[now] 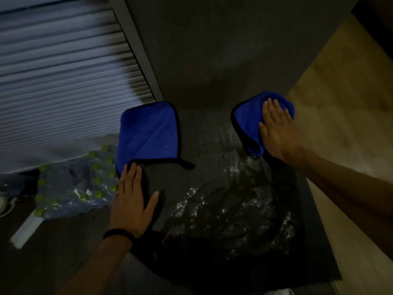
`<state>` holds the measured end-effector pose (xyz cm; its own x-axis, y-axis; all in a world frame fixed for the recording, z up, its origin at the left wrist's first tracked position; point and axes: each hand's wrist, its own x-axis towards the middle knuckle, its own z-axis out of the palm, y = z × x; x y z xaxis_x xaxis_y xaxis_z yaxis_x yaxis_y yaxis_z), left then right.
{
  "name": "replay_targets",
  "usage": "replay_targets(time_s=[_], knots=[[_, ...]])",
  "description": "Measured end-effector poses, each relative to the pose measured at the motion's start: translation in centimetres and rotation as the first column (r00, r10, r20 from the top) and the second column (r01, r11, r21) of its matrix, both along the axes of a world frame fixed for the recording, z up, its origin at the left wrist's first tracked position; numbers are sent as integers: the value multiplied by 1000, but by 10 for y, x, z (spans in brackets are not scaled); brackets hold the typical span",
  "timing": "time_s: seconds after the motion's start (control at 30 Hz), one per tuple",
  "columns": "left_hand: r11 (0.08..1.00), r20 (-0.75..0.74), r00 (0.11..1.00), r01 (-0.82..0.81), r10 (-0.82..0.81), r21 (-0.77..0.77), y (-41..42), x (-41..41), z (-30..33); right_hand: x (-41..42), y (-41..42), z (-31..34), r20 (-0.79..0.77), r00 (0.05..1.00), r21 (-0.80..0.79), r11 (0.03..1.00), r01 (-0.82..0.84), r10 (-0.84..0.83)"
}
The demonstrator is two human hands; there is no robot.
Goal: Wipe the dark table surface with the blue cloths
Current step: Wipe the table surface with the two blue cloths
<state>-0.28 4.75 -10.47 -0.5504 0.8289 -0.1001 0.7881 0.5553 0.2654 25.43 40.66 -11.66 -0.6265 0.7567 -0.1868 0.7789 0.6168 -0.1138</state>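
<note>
The wet patch [225, 201] lies between the two hands, and that is what the next stroke turns on: glints of water spread over the dark table [212, 60] from just below the right cloth [253, 118] down and toward the near middle, so both cloths sit on the far rim of it, or beyond. The left hand [134, 201] lies flat, fingers straight and together, thumb splayed out to the right, pressing the near dark flap of the left cloth [148, 133]; it grips nothing. That cloth is spread nearly open, its long axis running away from the person, the blue part lying beyond the fingertips and its left side hanging past the table edge. The right hand [276, 128] is also flat, fingers straight and slightly fanned, palm down on the right side of its cloth, which is bunched and folded with a loose fold toward the wet; again no clench. The right cloth touches the top of the wet streaks, so the right hand looks the nearer of the two to the water, and a pull toward the body would likely carry it through the patch. The left cloth would have to travel rightward and nearer. Off the left edge sits a wrapped pack of bottles [76, 184] with green caps, below a slatted shutter [59, 81].
</note>
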Motion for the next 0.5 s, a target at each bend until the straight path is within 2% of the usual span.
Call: replay_targets(time_s=[0.17, 0.33, 0.5], knots=[[1000, -23, 1000, -3, 4, 10, 0, -1, 0, 8, -19, 2, -8, 999, 8, 999, 53, -53], [998, 29, 999, -36, 34, 47, 5, -1, 2, 14, -40, 4, 10, 996, 26, 996, 87, -88], [997, 21, 999, -33, 32, 65, 5, 1, 0, 11, -67, 7, 9, 995, 56, 994, 95, -96]])
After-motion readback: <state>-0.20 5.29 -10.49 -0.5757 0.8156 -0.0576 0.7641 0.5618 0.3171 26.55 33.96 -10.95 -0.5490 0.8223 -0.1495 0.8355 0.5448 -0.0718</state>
